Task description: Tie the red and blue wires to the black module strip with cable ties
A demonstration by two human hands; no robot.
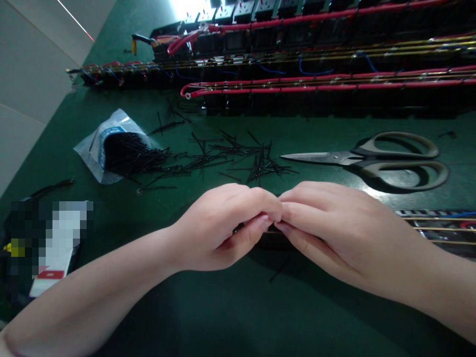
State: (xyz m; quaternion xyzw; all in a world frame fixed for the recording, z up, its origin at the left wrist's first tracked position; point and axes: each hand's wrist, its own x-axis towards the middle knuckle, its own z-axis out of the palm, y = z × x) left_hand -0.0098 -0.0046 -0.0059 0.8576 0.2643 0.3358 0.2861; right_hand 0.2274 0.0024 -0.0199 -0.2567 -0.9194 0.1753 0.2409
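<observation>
My left hand and my right hand meet fingertip to fingertip at the middle of the view. Both are closed in a pinch, and whatever lies between the fingers is hidden. Below and behind them runs a dark strip assembly with brass rods, which comes out from under my right wrist; the hands cover much of it. Just beyond the fingertips lies a loose heap of black cable ties. A pair of scissors with dark handles rests past my right hand, its blades pointing left.
An open plastic bag spills more cable ties toward the middle. Several long black socket strips with red cables and blue wires line the back of the green table. At the left lies a partly blurred white-and-red item.
</observation>
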